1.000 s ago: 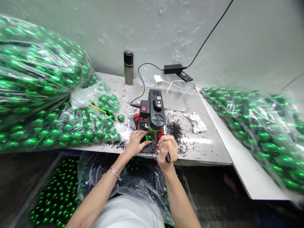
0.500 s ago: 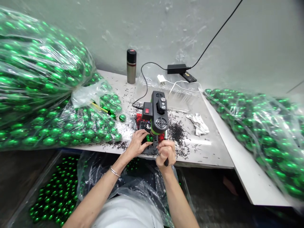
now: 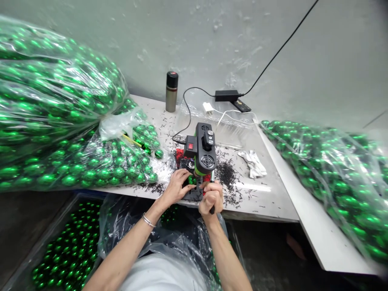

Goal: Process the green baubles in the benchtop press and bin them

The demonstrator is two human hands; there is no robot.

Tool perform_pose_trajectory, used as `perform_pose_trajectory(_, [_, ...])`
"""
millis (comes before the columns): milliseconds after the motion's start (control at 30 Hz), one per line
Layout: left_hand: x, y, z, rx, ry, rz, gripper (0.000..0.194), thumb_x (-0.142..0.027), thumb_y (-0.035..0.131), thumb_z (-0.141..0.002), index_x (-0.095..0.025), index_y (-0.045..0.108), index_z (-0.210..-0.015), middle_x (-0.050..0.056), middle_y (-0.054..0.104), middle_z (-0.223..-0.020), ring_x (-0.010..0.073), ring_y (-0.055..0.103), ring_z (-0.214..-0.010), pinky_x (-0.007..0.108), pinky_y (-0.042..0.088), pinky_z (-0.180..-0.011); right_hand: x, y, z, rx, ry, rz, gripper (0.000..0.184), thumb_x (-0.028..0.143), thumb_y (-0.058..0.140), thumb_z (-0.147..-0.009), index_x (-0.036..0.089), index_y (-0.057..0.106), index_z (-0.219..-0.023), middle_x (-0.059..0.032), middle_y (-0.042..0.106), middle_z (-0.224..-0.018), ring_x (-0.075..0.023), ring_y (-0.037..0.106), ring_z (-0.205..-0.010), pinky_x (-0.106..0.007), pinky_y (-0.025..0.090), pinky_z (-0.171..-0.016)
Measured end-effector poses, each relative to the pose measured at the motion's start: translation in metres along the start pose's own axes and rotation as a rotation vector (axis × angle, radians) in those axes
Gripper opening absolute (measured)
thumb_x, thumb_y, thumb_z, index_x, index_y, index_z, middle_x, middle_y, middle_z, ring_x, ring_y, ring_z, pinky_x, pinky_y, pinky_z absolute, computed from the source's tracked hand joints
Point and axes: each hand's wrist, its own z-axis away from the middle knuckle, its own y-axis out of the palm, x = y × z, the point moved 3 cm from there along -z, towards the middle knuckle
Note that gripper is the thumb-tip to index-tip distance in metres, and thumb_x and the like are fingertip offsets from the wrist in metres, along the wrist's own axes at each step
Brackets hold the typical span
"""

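Observation:
A black bench machine (image 3: 206, 147) with vents and a red switch stands on the table. Beneath its head sits a shiny green ball (image 3: 192, 180), partly hidden. My left hand (image 3: 179, 186) pinches this ball between thumb and fingers from the left. On the right side, my right hand (image 3: 211, 197) is wrapped around the machine's lever handle (image 3: 212, 209), whose dark end shows below the fist. Red material (image 3: 180, 154) lies around the machine's base.
Clear bags of green balls (image 3: 60, 121) fill the left; another bag (image 3: 327, 161) lies right. Behind are a thermos (image 3: 171, 93), a power adapter (image 3: 226, 95) and a plastic tray (image 3: 194, 111). White gloves (image 3: 254, 163) and black scraps (image 3: 226, 173) lie right of the machine. Below is a lined bin of balls (image 3: 66, 246).
The whole view has shifted slightly, so the table things appear a little lower. Both hands keep their places at the ball and the lever.

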Motion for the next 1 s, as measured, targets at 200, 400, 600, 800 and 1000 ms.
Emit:
perform_pose_trajectory(200, [0.001, 0.0, -0.001, -0.002, -0.012, 0.004, 0.036, -0.039, 0.067, -0.088, -0.018, 0.067, -0.117, 0.014, 0.065, -0.12, 0.0299, 0.057, -0.118, 0.05, 0.046, -0.103, 0.003, -0.003, -0.005, 0.152, -0.099, 0.071, 0.029, 0.022, 0.033, -0.1, 0.022, 0.043, -0.073, 0.0015, 0.052, -0.076, -0.0131, 0.059, -0.07, -0.04, 0.051, -0.086])
perform_pose_trajectory(400, [0.0, -0.001, -0.003, -0.026, 0.012, 0.034, 0.036, -0.041, 0.068, -0.088, -0.017, 0.068, -0.115, 0.014, 0.066, -0.116, 0.0302, 0.058, -0.116, 0.051, 0.046, -0.102, 0.027, -0.009, -0.048, 0.066, 0.072, -0.013, 0.033, 0.016, 0.036, -0.098, 0.021, 0.041, -0.066, 0.0018, 0.048, -0.068, -0.0118, 0.05, -0.063, -0.029, 0.04, -0.06])
perform_pose_trajectory(600, [-0.017, -0.024, 0.038, 0.004, 0.058, -0.017, 0.05, -0.048, 0.062, -0.091, -0.017, 0.058, -0.131, 0.017, 0.061, -0.127, 0.0305, 0.054, -0.124, 0.05, 0.044, -0.106, 0.043, -0.009, -0.073, 0.089, 0.21, -0.046, 0.033, 0.017, 0.041, -0.098, 0.021, 0.045, -0.066, 0.0017, 0.047, -0.066, -0.0122, 0.048, -0.06, -0.03, 0.037, -0.057])
perform_pose_trajectory(800, [-0.002, -0.074, 0.021, -0.131, -0.097, -0.355, 0.037, -0.033, 0.051, -0.097, -0.018, 0.057, -0.13, 0.017, 0.06, -0.131, 0.0309, 0.055, -0.123, 0.049, 0.045, -0.103, 0.036, -0.006, -0.056, 0.004, 0.143, -0.05, 0.032, 0.015, 0.043, -0.097, 0.02, 0.047, -0.065, 0.0015, 0.048, -0.065, -0.012, 0.049, -0.059, -0.029, 0.037, -0.053])
perform_pose_trajectory(1000, [0.03, -0.097, -0.057, 0.08, -0.467, -0.688, 0.031, -0.02, 0.047, -0.095, -0.003, 0.061, -0.118, 0.025, 0.066, -0.112, 0.036, 0.061, -0.11, 0.047, 0.046, -0.095, 0.034, -0.007, -0.053, 0.05, 0.157, -0.05, 0.033, 0.014, 0.041, -0.097, 0.021, 0.045, -0.065, 0.0007, 0.05, -0.068, -0.0124, 0.05, -0.062, -0.029, 0.039, -0.056])
